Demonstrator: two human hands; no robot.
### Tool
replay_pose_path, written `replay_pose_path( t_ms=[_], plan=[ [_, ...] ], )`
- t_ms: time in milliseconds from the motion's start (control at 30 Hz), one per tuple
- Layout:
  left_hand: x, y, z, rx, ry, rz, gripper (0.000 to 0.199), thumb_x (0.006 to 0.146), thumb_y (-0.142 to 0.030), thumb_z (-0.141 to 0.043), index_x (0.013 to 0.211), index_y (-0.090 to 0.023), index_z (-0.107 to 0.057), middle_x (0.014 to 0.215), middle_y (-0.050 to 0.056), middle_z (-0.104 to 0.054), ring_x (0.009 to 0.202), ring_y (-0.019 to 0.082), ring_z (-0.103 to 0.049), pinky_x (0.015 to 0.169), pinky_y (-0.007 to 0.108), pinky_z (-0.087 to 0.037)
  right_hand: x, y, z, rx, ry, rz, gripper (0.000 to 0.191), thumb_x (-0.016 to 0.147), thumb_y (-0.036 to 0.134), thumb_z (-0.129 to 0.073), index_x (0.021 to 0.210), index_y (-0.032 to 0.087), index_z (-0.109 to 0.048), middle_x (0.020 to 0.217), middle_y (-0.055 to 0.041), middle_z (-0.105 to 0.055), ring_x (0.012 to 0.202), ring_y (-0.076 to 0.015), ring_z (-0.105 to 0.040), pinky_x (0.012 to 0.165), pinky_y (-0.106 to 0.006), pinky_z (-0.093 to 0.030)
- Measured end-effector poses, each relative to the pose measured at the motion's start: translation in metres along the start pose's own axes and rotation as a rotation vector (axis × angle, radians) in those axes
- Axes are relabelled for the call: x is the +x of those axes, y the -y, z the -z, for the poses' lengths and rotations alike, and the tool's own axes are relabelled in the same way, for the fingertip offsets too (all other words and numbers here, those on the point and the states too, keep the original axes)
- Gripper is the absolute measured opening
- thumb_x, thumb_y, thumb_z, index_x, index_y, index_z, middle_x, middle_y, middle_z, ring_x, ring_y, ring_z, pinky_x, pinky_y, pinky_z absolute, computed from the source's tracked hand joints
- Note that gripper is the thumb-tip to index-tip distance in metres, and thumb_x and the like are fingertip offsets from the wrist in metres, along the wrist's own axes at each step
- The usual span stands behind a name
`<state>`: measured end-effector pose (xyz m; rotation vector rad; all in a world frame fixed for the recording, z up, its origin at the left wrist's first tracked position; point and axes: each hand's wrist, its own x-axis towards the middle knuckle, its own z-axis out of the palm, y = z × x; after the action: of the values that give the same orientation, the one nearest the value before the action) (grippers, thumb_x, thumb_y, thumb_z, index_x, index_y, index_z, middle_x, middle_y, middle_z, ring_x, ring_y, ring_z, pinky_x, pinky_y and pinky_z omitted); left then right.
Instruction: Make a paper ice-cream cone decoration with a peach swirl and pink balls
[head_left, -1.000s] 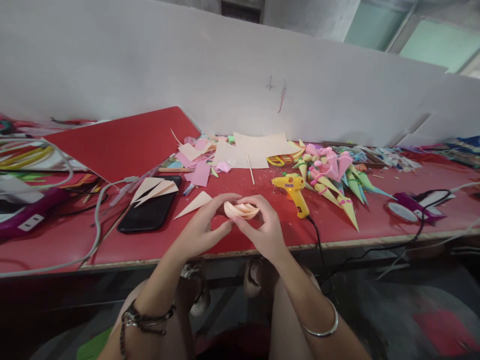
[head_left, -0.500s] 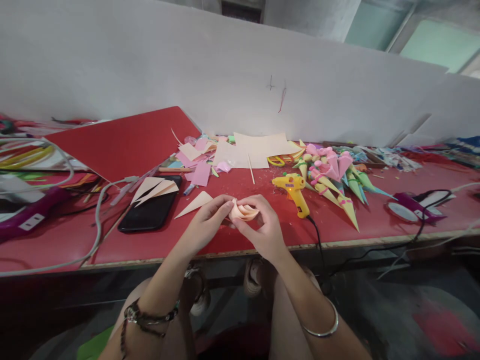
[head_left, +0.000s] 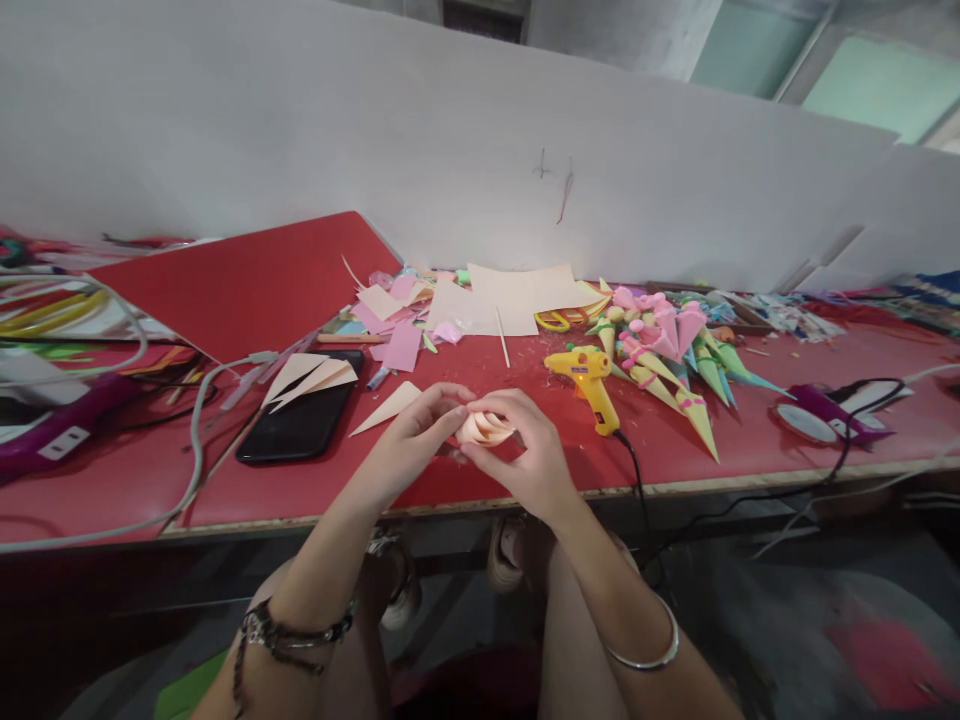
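Red worktable (head_left: 442, 484) before a white partition (head_left: 465, 150), head view. Left hand (head_left: 409, 440) and right hand (head_left: 536, 445), narrowly curled, hold folded peach paper (head_left: 486, 430) between them, above the worktable's near side; yellow glue gun (head_left: 589, 378) at right, black phone (head_left: 296, 432) at left.

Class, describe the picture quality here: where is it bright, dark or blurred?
Head view: the tall white panel is lightest near mid-frame; head view: dark shadow beneath the red tabletop; head view: the red floor patch is blurred, but layers show in the folded peach-coloured paper.
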<state>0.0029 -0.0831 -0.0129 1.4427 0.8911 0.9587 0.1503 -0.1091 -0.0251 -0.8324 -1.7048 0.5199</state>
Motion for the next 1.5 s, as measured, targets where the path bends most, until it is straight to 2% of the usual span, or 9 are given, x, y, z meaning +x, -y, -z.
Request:
replay_pose_path(
  t_ms=[533,800,867,933,1033,1100,1233,1400,1500],
  plan=[
    [0.002,-0.002,0.001,0.044,-0.002,0.042,0.023,0.074,-0.040,-0.054,0.076,-0.017,-0.053,0.068,-0.004,-0.049,0.060,0.007,-0.048,0.054,0.017,-0.046,0.000,-0.002,-0.002,-0.047,0.030,-0.031,0.021,0.077,0.025,-0.057,0.097,0.021,-0.055,0.089,-0.0028,-0.055,0.083,-0.0143,-0.054,0.075,-0.028,-0.044],
    [-0.002,-0.006,0.001,0.075,0.004,0.063,0.024,0.075,-0.041,-0.050,0.084,-0.019,-0.052,0.071,-0.003,-0.050,0.062,0.010,-0.051,0.051,0.020,-0.048,-0.001,0.000,-0.003,-0.047,0.032,-0.044,0.017,0.077,0.024,-0.056,0.095,0.022,-0.055,0.089,-0.0026,-0.055,0.083,-0.0145,-0.054,0.076,-0.029,-0.044],
    [-0.001,-0.008,0.006,0.157,-0.030,0.035,0.027,0.074,-0.043,-0.049,0.085,-0.019,-0.051,0.069,-0.003,-0.051,0.060,0.010,-0.052,0.052,0.022,-0.047,-0.001,0.000,-0.002,-0.042,0.027,-0.048,0.016,0.078,0.024,-0.056,0.094,0.021,-0.055,0.088,-0.0026,-0.055,0.083,-0.0143,-0.055,0.075,-0.028,-0.044],
    [0.001,-0.009,0.015,0.331,-0.159,-0.026,0.030,0.072,-0.045,-0.051,0.084,-0.018,-0.051,0.067,-0.002,-0.053,0.058,0.011,-0.051,0.053,0.023,-0.044,-0.001,-0.001,-0.002,-0.041,0.003,-0.057,0.016,0.077,0.023,-0.056,0.094,0.021,-0.056,0.088,-0.0027,-0.055,0.082,-0.0144,-0.055,0.075,-0.028,-0.044],
    [0.004,-0.004,0.031,0.772,-0.428,-0.103,0.035,0.069,-0.046,-0.056,0.089,-0.018,-0.054,0.076,0.002,-0.057,0.064,0.014,-0.052,0.057,0.025,-0.042,-0.001,-0.003,-0.002,-0.024,-0.045,-0.076,0.018,0.076,0.024,-0.056,0.093,0.021,-0.056,0.088,-0.0027,-0.055,0.082,-0.0151,-0.055,0.075,-0.029,-0.044],
    [0.004,0.003,0.040,1.055,-0.484,-0.095,0.040,0.070,-0.046,-0.054,0.098,-0.018,-0.054,0.092,0.007,-0.058,0.078,0.020,-0.055,0.065,0.029,-0.043,-0.001,-0.004,-0.003,0.007,-0.064,-0.086,0.017,0.075,0.024,-0.057,0.093,0.022,-0.056,0.087,-0.0027,-0.055,0.082,-0.0153,-0.055,0.074,-0.029,-0.044],
    [0.004,0.017,0.051,1.391,-0.404,-0.056,0.048,0.074,-0.047,-0.050,0.108,-0.013,-0.051,0.105,0.015,-0.054,0.099,0.030,-0.050,0.078,0.036,-0.042,0.000,-0.005,-0.006,0.143,-0.096,-0.161,0.016,0.074,0.026,-0.058,0.090,0.022,-0.057,0.086,-0.0021,-0.055,0.081,-0.0150,-0.054,0.071,-0.029,-0.045],
    [0.010,0.021,0.054,1.464,-0.314,0.006,0.028,0.080,-0.038,-0.042,0.089,-0.016,-0.057,0.089,0.010,-0.057,0.086,0.025,-0.055,0.074,0.033,-0.043,0.000,-0.007,-0.009,0.563,-0.138,-0.408,0.020,0.071,0.030,-0.061,0.088,0.021,-0.056,0.077,0.0010,-0.056,0.064,-0.0096,-0.053,0.057,-0.022,-0.046],
    [0.013,0.021,0.055,1.453,-0.281,-0.008,0.024,0.081,-0.034,-0.039,0.084,-0.017,-0.056,0.085,0.009,-0.057,0.084,0.023,-0.055,0.074,0.031,-0.043,0.001,-0.009,-0.008,0.796,-0.185,-0.509,0.023,0.068,0.031,-0.064,0.087,0.022,-0.056,0.070,0.0034,-0.055,0.056,-0.0067,-0.050,0.054,-0.021,-0.045]
  ],
)
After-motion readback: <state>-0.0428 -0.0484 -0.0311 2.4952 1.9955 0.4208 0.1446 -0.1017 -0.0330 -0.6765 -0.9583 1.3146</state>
